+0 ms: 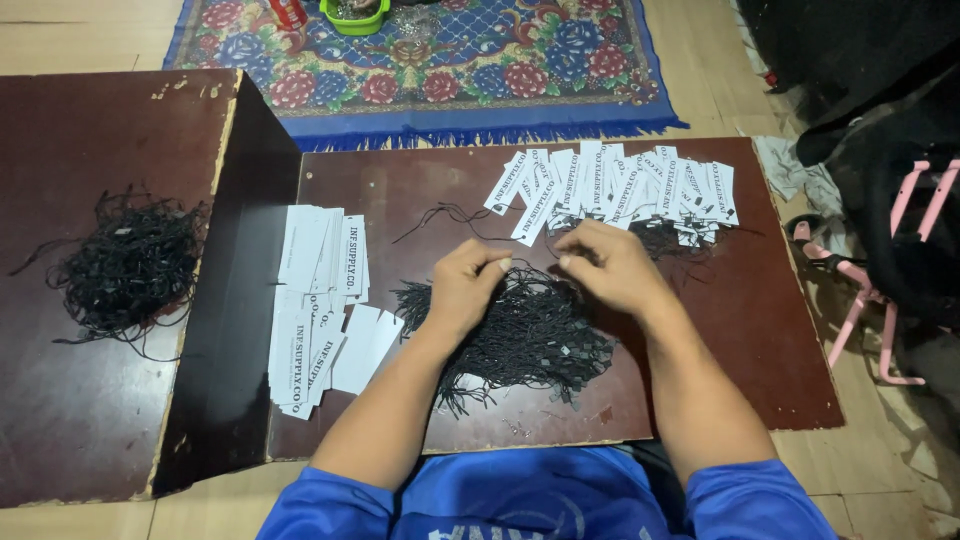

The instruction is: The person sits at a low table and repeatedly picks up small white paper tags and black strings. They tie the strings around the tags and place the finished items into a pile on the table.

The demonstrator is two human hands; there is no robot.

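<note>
**A:** Where's the cord you're working on?

**B:** It's the tangled heap of black looped strings (520,335) in the middle of the dark board (700,340), just under your hands. Your left hand (466,285) is curled, thumb and forefinger pinched at the top of the heap. Your right hand (610,265) is pinched the same way beside it, with a thin strand apparently stretched between the two. I can't tell whether a tag is caught in there too.

**A:** What sits around it?

**B:** A fanned row of white paper tags (620,190) lies along the far edge, some with strings trailing under them. A second stack of white tags (320,300) lies at the board's left edge. One loose string (450,215) curls just beyond your left hand. On the separate panel to the left is another heap of black strings (130,265). Beyond the far edge lies a flowered rug (440,70).

**A:** What could go wrong for you here?

**B:** I'd judge snagging is the main risk: pull one strand too fast and the knotted neighbours lift with it, dragging the heap. Your right forearm lies near the fanned row, so a wide sweep could scatter it.
</note>
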